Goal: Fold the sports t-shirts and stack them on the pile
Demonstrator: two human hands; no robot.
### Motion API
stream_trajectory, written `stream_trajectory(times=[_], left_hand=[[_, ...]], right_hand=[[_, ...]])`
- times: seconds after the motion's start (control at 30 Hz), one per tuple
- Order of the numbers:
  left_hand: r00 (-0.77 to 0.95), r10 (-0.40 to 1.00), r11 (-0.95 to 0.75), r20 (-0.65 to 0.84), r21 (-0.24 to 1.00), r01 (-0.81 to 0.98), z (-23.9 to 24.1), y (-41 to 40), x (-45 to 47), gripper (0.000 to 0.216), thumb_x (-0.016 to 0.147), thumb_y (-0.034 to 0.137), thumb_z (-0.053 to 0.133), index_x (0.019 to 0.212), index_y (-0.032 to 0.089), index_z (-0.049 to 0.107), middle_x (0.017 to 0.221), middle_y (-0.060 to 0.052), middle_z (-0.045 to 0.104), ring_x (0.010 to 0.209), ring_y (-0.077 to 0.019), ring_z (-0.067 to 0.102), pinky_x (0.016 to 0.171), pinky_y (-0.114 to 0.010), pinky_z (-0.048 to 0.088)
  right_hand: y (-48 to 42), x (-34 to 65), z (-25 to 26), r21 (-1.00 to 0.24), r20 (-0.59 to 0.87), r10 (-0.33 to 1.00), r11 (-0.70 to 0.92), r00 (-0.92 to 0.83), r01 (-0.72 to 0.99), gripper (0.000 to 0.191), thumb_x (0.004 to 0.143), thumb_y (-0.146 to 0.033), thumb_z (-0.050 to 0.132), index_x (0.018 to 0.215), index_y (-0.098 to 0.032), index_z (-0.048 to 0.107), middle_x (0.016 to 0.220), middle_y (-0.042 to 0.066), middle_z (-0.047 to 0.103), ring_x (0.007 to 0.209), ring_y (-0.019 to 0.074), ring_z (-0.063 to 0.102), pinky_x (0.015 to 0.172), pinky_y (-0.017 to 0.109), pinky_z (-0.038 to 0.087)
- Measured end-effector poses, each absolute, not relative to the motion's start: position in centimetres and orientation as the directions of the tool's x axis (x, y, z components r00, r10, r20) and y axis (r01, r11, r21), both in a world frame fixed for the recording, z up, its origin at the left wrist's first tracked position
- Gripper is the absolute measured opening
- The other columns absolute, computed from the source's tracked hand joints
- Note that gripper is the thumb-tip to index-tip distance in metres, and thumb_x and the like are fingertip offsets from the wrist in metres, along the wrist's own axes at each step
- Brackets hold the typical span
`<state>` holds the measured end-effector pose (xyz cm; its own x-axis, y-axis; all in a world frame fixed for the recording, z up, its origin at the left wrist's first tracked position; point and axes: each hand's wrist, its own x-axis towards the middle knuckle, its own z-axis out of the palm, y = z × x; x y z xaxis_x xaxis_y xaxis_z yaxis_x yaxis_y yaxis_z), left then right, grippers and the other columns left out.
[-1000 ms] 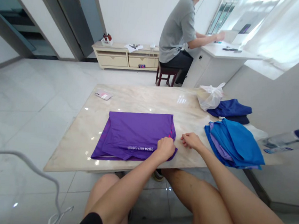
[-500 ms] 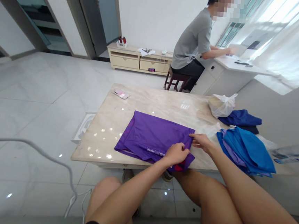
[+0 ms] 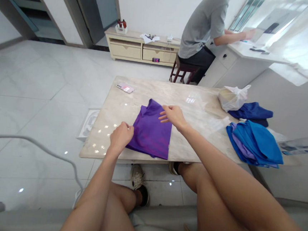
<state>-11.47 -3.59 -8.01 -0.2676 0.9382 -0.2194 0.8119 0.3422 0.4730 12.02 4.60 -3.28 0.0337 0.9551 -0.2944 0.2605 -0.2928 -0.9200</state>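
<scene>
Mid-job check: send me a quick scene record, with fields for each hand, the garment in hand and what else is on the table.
left hand: curled on the edge of the purple shirt
right hand: open, over the shirt's upper right
shirt: flat, folded, collar up
surface: marble table
also on table: blue clothes pile, navy clothes, white plastic bag, phone

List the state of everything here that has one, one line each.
Purple cloth shirt, folded narrow, lying flat, one corner sticking up.
Left hand, on the shirt's left edge.
Right hand, open, above the shirt's upper right.
Cream marble tabletop, polished, holding the clothes.
White plastic bag, bunched and bulging.
Bright blue cloth garments, loosely piled.
Navy cloth garment, crumpled.
Cream wooden cabinet drawers, shut.
</scene>
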Motion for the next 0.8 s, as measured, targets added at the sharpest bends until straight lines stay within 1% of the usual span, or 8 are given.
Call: stream_trajectory(times=[0.07,0.13,0.27,0.43,0.57,0.7,0.77,0.8], left_hand=[[-0.31,0.936,0.35,-0.169,0.338,0.874,-8.1,-3.7,-12.7,0.036,0.105,0.041,0.047,0.12,0.018,0.07,0.123,-0.021,0.079,0.118,-0.0396,0.075,0.095,-0.047,0.057],[-0.257,0.949,0.302,-0.185,0.281,0.911,-8.2,-3.7,-12.7,0.036,0.107,0.041,0.045,0.121,0.017,0.069,0.125,-0.021,0.079,0.119,-0.0391,0.075,0.095,-0.046,0.058],[-0.159,0.962,0.205,-0.224,0.202,0.958,-8.2,-3.8,-11.2,0.034,0.109,0.041,0.048,0.122,0.017,0.067,0.126,-0.02,0.078,0.12,-0.0359,0.075,0.095,-0.042,0.058],[-0.165,0.944,0.212,-0.287,0.14,0.967,-8.2,-3.2,-10.4,0.037,0.11,0.041,0.05,0.129,0.012,0.064,0.131,-0.024,0.074,0.123,-0.0372,0.074,0.095,-0.041,0.058],[-0.128,0.942,0.176,-0.31,0.132,0.976,-9.0,-3.2,-10.3,0.035,0.108,0.037,0.054,0.129,0.012,0.066,0.129,-0.024,0.076,0.123,-0.0361,0.075,0.094,-0.04,0.058],[-0.033,0.888,0.127,-0.459,0.176,0.976,-10.4,-4.2,-10.1,0.017,0.1,0.025,0.063,0.107,0.02,0.078,0.116,-0.019,0.082,0.115,-0.0349,0.079,0.089,-0.038,0.057],[-0.015,0.858,0.126,-0.514,0.182,0.975,-10.7,-4.6,-10.2,0.012,0.096,0.028,0.071,0.102,0.022,0.08,0.112,-0.018,0.083,0.112,-0.036,0.079,0.087,-0.038,0.056],[-0.026,0.855,0.136,-0.518,0.174,0.975,-10.7,-4.8,-10.3,0.015,0.096,0.032,0.072,0.105,0.022,0.08,0.114,-0.019,0.083,0.113,-0.0368,0.079,0.088,-0.039,0.056]], right_hand=[[3.7,12.1,-3.7,-0.858,-0.294,0.956,-0.262,-0.004,0.441,0.024,0.104,-0.023,0.067,0.082,-0.015,0.065,0.078,0.008,0.078,0.061,0.0169,0.077,0.052,0.021,0.061],[3.0,13.0,-4.3,-0.761,-0.3,0.952,-0.202,-0.058,0.616,0.024,0.1,-0.017,0.068,0.076,-0.015,0.067,0.07,0.007,0.076,0.056,0.0157,0.074,0.048,0.018,0.056],[2.5,15.4,-5.9,-0.618,-0.369,0.923,-0.155,-0.11,0.771,0.025,0.097,-0.014,0.066,0.072,-0.015,0.069,0.064,0.006,0.075,0.052,0.0153,0.072,0.047,0.018,0.053],[2.7,17.2,-8.4,-0.511,-0.452,0.89,-0.213,-0.05,0.833,0.023,0.098,-0.019,0.068,0.075,-0.014,0.072,0.059,0.006,0.073,0.049,0.0133,0.07,0.047,0.016,0.051],[2.8,19.3,-10.0,-0.431,-0.539,0.84,-0.343,0.067,0.835,0.037,0.103,-0.032,0.073,0.071,-0.013,0.071,0.057,0.007,0.072,0.047,0.0122,0.067,0.05,0.016,0.052],[3.0,21.5,-10.8,-0.491,-0.605,0.788,-0.479,0.111,0.727,0.036,0.104,-0.032,0.075,0.075,-0.013,0.069,0.07,0.009,0.078,0.049,0.0105,0.068,0.047,0.016,0.051],[3.1,21.8,-11.0,-0.527,-0.614,0.784,-0.493,0.091,0.692,0.034,0.104,-0.03,0.076,0.077,-0.012,0.069,0.077,0.009,0.08,0.051,0.0094,0.068,0.046,0.016,0.05],[3.1,21.6,-11.1,-0.533,-0.621,0.78,-0.497,0.082,0.685,0.032,0.104,-0.029,0.077,0.077,-0.012,0.069,0.079,0.008,0.08,0.051,0.0091,0.068,0.046,0.016,0.05]])
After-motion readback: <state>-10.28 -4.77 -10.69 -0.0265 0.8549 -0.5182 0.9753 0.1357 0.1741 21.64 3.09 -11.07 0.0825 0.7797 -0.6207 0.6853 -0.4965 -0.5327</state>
